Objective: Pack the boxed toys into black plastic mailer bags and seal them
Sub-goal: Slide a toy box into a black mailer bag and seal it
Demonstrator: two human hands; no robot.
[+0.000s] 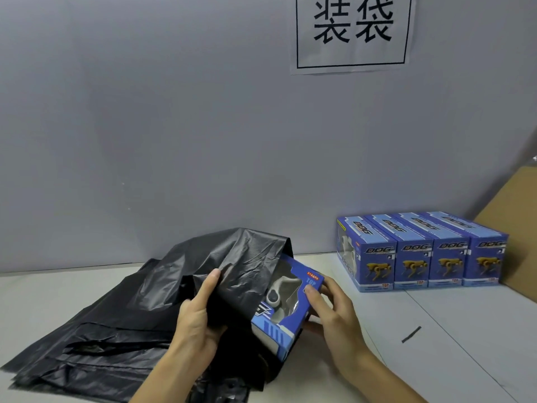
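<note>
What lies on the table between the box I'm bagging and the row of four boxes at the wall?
In the head view, only bare table separates the held box from the row; the right hand grips the box's near end.

Blue toy box (286,303): windowed front showing a grey-white toy, lying tilted, its far end inside the mouth of a black mailer bag (232,266), near end exposed. The bag is crumpled and raised over the box, resting atop a stack of flat black bags (96,341) on the worktop. Four matching blue boxes (421,257), marked "DOG", stand upright in a touching row at rear right.
</note>
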